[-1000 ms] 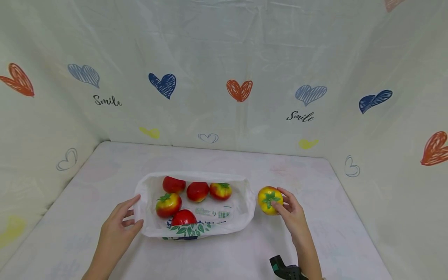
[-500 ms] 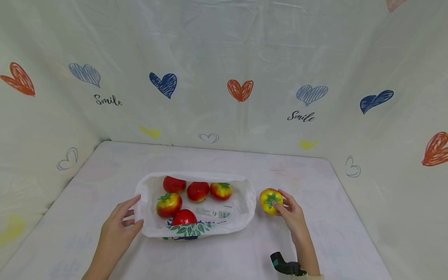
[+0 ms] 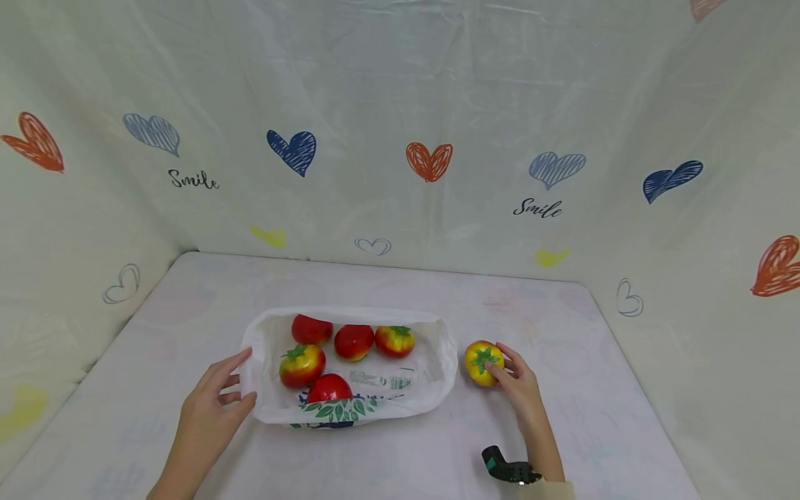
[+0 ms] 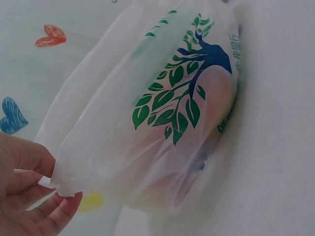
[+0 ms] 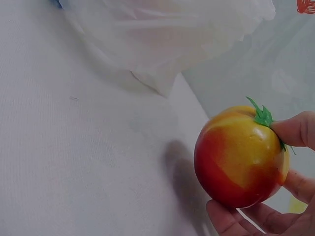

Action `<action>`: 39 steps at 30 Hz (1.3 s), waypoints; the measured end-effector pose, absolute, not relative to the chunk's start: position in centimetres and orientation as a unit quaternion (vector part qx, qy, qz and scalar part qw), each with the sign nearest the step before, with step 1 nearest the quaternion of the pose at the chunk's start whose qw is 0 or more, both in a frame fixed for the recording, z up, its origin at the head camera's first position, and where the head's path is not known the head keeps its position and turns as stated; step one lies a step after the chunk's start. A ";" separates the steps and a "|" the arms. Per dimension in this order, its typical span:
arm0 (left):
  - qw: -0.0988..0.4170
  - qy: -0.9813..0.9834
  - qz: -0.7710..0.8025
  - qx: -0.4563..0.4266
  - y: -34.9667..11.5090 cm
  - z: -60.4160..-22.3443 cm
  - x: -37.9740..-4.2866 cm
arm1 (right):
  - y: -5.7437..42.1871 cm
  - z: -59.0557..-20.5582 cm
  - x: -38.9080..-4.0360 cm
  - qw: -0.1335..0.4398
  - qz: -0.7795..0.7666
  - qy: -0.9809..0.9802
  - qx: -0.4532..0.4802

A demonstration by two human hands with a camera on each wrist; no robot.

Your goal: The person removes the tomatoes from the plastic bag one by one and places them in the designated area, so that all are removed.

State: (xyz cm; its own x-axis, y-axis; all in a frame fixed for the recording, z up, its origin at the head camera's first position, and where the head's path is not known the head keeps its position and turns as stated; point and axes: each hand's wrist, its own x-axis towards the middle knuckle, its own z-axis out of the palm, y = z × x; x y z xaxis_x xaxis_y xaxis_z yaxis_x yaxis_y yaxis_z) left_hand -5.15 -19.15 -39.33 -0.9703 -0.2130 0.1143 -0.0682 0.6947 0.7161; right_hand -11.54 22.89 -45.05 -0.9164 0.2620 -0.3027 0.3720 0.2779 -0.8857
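Observation:
A white plastic bag (image 3: 445,389) printed with green leaves lies with its mouth spread wide. Several red and yellow tomatoes (image 3: 301,367) with a glossy skin sit inside it. My left hand (image 3: 209,406) pinches the bag's left rim between thumb and fingers; in the left wrist view the thin plastic (image 4: 98,142) hangs from those fingertips. Right of the bag, my right hand (image 3: 523,392) grips another tomato (image 5: 236,157), its green leafy top under the thumb. A shadow on the table beneath suggests it is held above the surface, apart from the bag.
A pale table (image 3: 400,465) carries the bag. Behind and at both sides hangs a light curtain (image 3: 375,83) with printed hearts and "Smile" lettering. A black strap mount (image 3: 509,470) sits on the right wrist, beside a beige sleeve (image 3: 546,490).
My right hand has drawn slightly back toward me with the tomato, a little farther from the bag. More of the right sleeve shows. The left hand and the bag stay put.

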 end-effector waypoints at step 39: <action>0.124 -0.910 -0.392 0.057 -19.2 -39.7 -5.2 | 23.3 -46.7 -11.7 0.069 -0.584 0.779 0.216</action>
